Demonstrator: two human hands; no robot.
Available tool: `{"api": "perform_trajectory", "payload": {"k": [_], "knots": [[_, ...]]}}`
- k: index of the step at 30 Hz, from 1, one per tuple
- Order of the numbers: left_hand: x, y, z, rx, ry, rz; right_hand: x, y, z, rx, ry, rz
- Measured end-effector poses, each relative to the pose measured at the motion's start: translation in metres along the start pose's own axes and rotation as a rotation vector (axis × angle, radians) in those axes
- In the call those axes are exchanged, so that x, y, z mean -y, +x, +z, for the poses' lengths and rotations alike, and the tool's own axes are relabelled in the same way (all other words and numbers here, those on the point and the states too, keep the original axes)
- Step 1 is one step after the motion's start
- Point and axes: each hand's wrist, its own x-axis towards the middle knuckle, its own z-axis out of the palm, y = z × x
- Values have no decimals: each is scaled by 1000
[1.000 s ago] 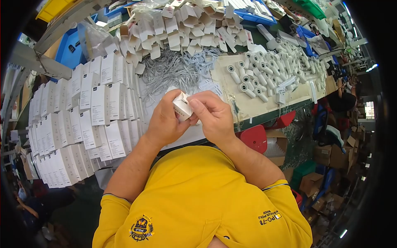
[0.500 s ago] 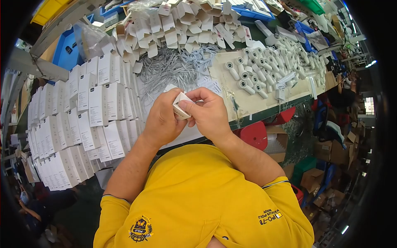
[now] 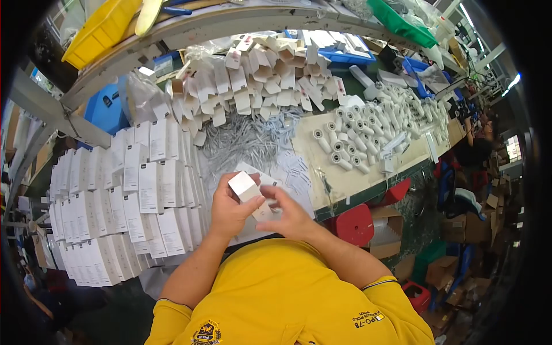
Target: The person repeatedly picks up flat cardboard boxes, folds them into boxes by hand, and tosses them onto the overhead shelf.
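A small white carton [image 3: 246,187] sits tilted in my left hand [image 3: 227,211], whose fingers and thumb are wrapped round it. One square end of the carton points up toward the camera. My right hand [image 3: 292,217] is at the carton's other end, fingers and thumb spread apart and slightly blurred; whether they touch it is hard to tell. Just beyond my hands lies a heap of grey-white cables [image 3: 238,144]. Printed paper slips [image 3: 296,172] lie on the table to the right of that heap.
Stacked white cartons [image 3: 138,198] form rows on the left. Open unfolded cartons [image 3: 253,75] pile up at the back. White cylindrical devices [image 3: 359,135] cover the right of the table. A metal shelf beam [image 3: 230,22] crosses above, with a yellow bin [image 3: 102,31]. A red stool [image 3: 353,224] stands at right.
The carton has turned so its square end faces up. My right hand has loosened from it and spread its fingers. The camera view has tilted upward.
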Motion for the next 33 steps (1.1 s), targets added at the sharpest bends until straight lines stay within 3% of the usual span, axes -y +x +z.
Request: {"api": "perform_trajectory", "payload": {"k": [5,7,10,12,13,14,17,18,20,24,25,31,33], "knots": [[9,11,-3,-179,-127,-55,-3,7,2,-16,348,217],[-4,9,5,-308,90,162,-14,32,-6,-185,367,284],[-80,-24,17,33,190,444,-16,100,-36,-324,92,193],[-141,-55,43,265,6,620,25,157,-59,-334,-11,237],[-165,-64,49,410,-15,592,40,188,-65,-388,-93,128],[-166,-67,48,396,-12,578,58,214,-76,-398,-93,190],[-168,-71,44,522,-35,578,67,254,-94,-387,-302,13],[-169,-72,44,566,-46,576,51,241,-84,-376,-289,50],[-170,-73,42,670,-56,619,33,229,-68,-404,-717,89],[-170,-76,39,866,-81,771,-88,131,8,70,-1022,208],[-170,-77,38,918,-86,806,-112,115,24,71,-1072,267],[-161,-89,36,897,-104,724,-136,84,34,1,-1099,141],[-140,-93,38,642,-281,617,-128,79,28,8,-1042,113]]}}
